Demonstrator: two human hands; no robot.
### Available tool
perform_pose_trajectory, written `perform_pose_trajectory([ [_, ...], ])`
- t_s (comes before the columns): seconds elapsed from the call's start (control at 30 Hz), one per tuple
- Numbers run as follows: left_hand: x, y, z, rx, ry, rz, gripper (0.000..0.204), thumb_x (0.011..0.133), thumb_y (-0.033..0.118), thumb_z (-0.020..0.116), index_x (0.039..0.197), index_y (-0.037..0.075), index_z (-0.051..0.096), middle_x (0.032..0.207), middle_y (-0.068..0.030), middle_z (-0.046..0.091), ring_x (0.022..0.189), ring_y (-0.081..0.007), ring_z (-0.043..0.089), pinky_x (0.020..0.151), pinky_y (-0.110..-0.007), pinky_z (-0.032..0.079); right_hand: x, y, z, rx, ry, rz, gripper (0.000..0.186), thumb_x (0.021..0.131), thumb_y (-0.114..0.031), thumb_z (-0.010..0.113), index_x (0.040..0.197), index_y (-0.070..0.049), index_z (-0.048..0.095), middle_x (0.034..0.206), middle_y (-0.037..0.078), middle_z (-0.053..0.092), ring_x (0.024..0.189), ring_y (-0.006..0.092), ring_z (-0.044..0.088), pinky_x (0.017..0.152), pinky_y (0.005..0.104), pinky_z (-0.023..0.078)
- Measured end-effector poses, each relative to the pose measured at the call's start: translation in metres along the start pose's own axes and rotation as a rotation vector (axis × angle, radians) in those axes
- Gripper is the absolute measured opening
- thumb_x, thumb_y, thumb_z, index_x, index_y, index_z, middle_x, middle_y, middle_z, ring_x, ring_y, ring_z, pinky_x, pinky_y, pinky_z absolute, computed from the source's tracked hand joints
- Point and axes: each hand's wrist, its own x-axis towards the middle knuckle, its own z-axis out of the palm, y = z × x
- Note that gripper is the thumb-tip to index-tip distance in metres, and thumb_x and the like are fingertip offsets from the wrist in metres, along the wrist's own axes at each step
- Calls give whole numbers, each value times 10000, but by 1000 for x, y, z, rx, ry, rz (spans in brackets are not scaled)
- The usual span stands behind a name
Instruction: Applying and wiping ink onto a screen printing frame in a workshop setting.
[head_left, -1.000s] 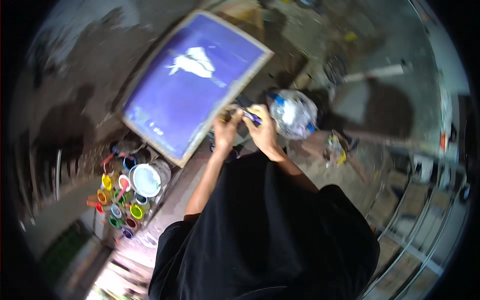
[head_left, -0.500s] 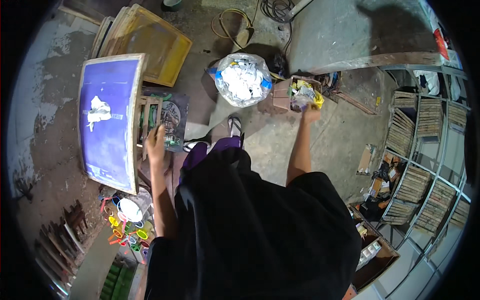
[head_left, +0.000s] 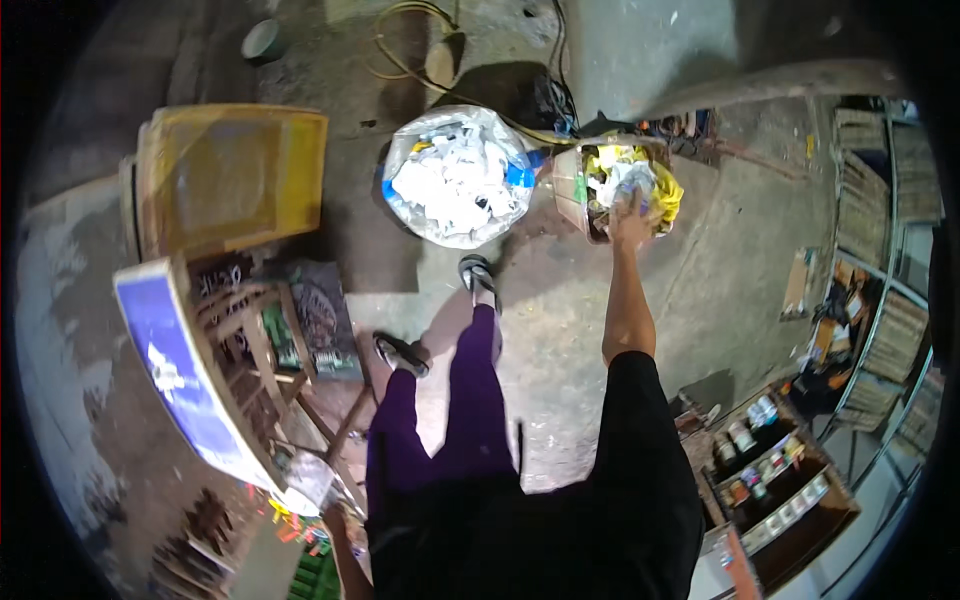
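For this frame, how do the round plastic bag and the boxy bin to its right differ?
The bag looks round and wider; the bin is boxier and smaller. The bag holds mostly white scraps; the bin holds white and bright yellow pieces. The right hand is at the bin's contents, while no hand is at the bag. Both are open-topped and stand on the floor.

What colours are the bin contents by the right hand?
Bin contents: mostly yellow and white; head view.
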Motion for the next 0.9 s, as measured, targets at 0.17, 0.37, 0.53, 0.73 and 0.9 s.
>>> perform_pose_trajectory([
  [0.17, -2, 17, -29, -633, -257, -289, 247, 960, 150, 540, 963, 43, 762, 798, -138, 731, 780, -318, 708, 725, -423, 549, 32, 77, 157, -8, -377, 48, 804, 949, -605, 549, 1646, -407, 200, 1696, 251, 171, 1489, 546, 259, 1179, 731, 172],
  [0.37, 7, 30, -45, -571, -367, -365, 268, 969, 172, 519, 943, 44, 753, 823, -133, 728, 787, -304, 702, 713, -429, 535, 10, 69, 257, -13, -917, 159, 731, 946, -532, 536, 1599, -241, 379, 1624, 256, 352, 1430, 508, 409, 1133, 695, 314],
  [0.53, 50, 62, -11, -314, -210, 58, 330, 1017, 243, 472, 904, 60, 721, 870, -165, 709, 824, -372, 658, 743, -508, 491, 102, 80, 201, -35, -669, 128, 470, 887, -435, 630, 1045, -6, 736, 962, 236, 757, 1007, 408, 730, 889, 516, 567],
  [0.73, 36, 73, -62, -695, -107, -420, 261, 958, 232, 630, 946, 0, 749, 882, -182, 733, 838, -305, 713, 748, -422, 531, 25, 13, 48, -319, -126, 103, 573, 873, -611, 671, 1019, -59, 727, 936, 149, 747, 818, 375, 725, 667, 522, 558],
  [0.9, 33, 110, -95, -922, 153, -567, 205, 918, 197, 682, 1021, 36, 759, 965, -158, 765, 928, -287, 750, 823, -367, 566, 10, -44, -27, 65, 25, 37, 379, 880, -289, 703, 1125, -1, 689, 1103, 181, 697, 1012, 390, 680, 819, 540, 547],
])
